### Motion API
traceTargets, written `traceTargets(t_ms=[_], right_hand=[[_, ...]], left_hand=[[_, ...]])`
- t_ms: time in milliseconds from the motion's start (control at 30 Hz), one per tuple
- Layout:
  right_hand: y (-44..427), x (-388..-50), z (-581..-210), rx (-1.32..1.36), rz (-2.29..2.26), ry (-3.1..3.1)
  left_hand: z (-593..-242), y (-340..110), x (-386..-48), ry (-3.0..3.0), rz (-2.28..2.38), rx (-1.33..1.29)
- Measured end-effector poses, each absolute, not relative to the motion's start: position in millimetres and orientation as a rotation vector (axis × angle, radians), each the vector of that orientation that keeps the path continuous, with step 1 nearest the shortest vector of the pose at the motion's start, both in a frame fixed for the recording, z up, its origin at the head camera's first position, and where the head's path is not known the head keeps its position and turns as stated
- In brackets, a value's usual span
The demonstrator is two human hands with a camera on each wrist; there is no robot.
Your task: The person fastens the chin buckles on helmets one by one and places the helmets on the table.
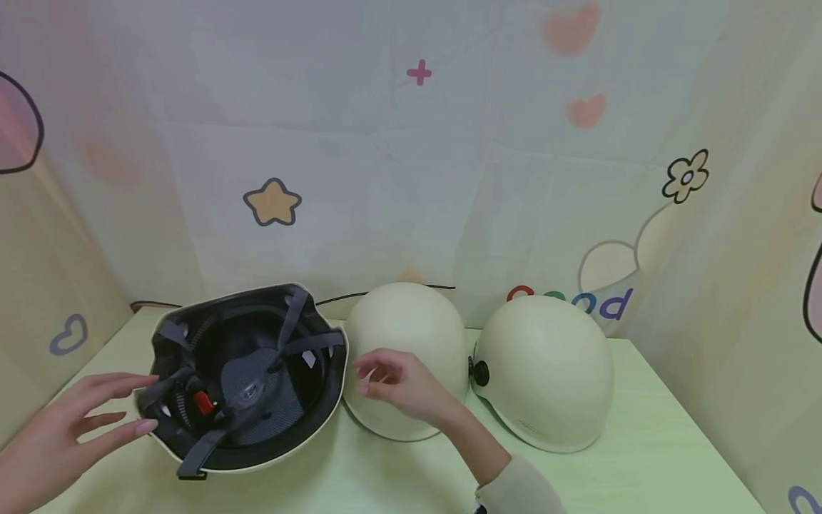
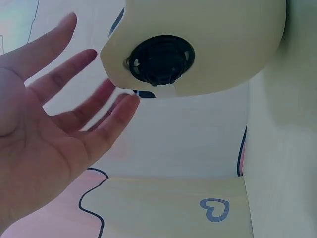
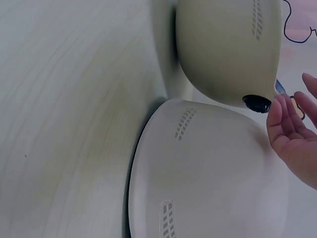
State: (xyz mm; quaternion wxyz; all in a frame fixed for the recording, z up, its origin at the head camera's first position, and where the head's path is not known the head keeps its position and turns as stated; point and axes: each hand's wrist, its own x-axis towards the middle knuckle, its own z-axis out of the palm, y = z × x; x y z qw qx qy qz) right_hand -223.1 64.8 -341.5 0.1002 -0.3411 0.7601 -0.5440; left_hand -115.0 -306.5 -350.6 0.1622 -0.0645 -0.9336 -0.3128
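Note:
An upturned cream helmet lies on the left of the table, its black padding, grey straps and a red buckle showing. My left hand is at its left rim, fingers extended and spread. In the left wrist view, the fingertips come close to the shell beside a round black knob; contact is hard to tell. My right hand hovers right of that helmet, fingers loosely bent and holding nothing, in front of a second cream helmet. The right wrist view has the fingers near another black knob.
A third cream helmet, dome up with a black side knob, stands to the right of the middle one. All sit on a pale green table. Behind hangs a patterned curtain, with more fabric at both sides.

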Motion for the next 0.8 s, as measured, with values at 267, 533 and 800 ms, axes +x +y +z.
traceTargets(t_ms=[267, 533, 800], right_hand=[[65, -225, -344, -0.986, -1.618, 2.231], [59, -227, -344, -1.037, -1.654, 2.168], [57, -225, -346, -1.132, -1.606, 2.127]], left_hand=[[-336, -304, -112, -2.888, -0.933, 0.059], [-342, -305, -116, -2.875, -0.951, -0.013], [-353, -317, -122, -2.669, -1.082, -0.199]])
